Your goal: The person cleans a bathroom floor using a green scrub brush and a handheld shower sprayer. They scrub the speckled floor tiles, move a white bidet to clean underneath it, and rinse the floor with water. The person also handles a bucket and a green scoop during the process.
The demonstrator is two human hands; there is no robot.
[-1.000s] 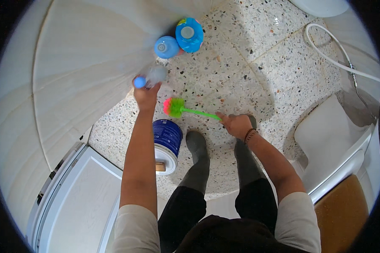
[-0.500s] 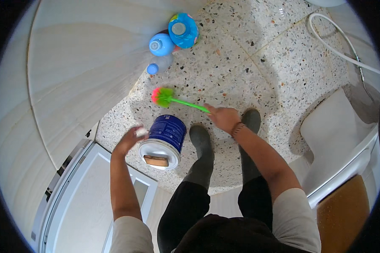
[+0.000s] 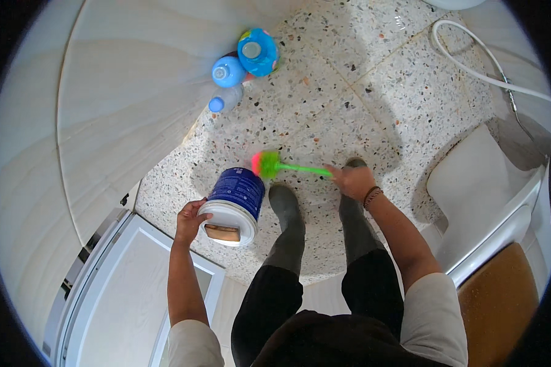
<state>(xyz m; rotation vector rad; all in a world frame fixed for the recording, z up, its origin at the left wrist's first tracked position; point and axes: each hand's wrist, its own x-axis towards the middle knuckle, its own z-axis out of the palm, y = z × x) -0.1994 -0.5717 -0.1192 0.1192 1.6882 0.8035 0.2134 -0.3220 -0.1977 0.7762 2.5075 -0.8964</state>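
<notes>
1. The right hand [image 3: 355, 182] is closed round the brush [image 3: 300, 168], its bristles [image 3: 267, 164] near the bucket [image 3: 234, 189].
2. The left hand [image 3: 190, 223], newly arrived, touches the bucket's lid [image 3: 234, 216], thumb on top; I cannot tell whether it grips. Both hands are now occupied.
3. Three bottles [image 3: 228, 73] stand at the floor's [image 3: 324, 110] edge, along the wall [image 3: 134, 92].

brush [image 3: 288, 167]: green, pink | bucket [image 3: 236, 188]: blue, white | floor [image 3: 324, 110]: pale, speckled

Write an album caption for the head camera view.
Left hand at a white-topped blue bucket, right hand gripping a green-and-pink brush.
</notes>
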